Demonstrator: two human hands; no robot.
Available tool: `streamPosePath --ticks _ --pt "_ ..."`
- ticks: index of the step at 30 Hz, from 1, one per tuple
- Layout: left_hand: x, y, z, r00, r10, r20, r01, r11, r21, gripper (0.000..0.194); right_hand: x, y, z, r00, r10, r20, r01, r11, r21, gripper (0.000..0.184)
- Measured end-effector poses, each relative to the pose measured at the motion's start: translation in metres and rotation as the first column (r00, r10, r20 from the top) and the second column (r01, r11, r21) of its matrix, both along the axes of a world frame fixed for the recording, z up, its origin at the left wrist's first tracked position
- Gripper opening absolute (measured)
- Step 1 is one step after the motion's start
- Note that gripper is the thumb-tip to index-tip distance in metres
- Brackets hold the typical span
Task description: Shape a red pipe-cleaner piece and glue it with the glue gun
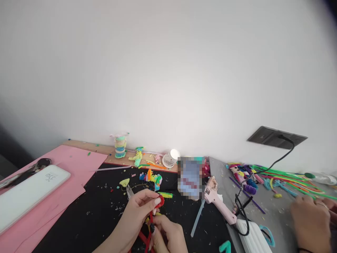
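both hands' grip pinching red pipe cleaner point(158, 205), left hand point(139, 207) above, right hand point(168, 233) below

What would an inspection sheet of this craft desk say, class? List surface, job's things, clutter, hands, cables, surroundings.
Surface: black mat speckled with trimmings; pink paper sheet at left.
Job's things: red fuzzy pipe cleaner bent into a loop, pinched between both hands.
Clutter: pale pink glue gun lying flat, small metal snips, stack of pastel rings, bundle of coloured pipe cleaners, white flat case.
Hands: left hand and right hand both grip the pipe cleaner; another person's hand rests at far right.
Cables: black cable runs from the dark wall socket to the desk.
Surroundings: plain white wall.
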State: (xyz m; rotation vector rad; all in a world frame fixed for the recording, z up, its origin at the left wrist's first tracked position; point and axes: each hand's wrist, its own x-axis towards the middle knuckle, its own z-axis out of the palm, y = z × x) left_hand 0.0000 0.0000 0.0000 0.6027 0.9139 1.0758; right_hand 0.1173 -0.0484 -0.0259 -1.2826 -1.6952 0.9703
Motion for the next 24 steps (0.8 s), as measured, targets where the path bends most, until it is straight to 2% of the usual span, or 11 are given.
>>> streamPosePath --ticks 7,12,18,24 --pt "-0.002 -0.002 0.002 1.000 0.001 0.001 -0.001 0.996 0.088 0.018 0.002 -0.003 0.015 0.999 -0.035 0.005 0.036 0.999 -0.041 0.018" --pt "-0.002 -0.004 0.001 1.000 -0.003 -0.018 0.005 0.991 0.137 0.017 0.000 -0.003 0.014 0.991 -0.052 -0.120 0.034 0.988 -0.149 0.019" --pt "-0.003 -0.005 -0.005 0.999 -0.004 -0.046 0.011 0.986 0.165 0.018 -0.001 0.002 0.013 0.947 -0.120 -0.297 0.023 0.950 -0.311 0.025" --pt "-0.002 -0.007 -0.007 0.997 -0.007 -0.081 0.023 0.980 0.196 0.016 0.002 0.006 0.014 0.914 -0.131 -0.385 -0.002 0.945 -0.328 0.030"
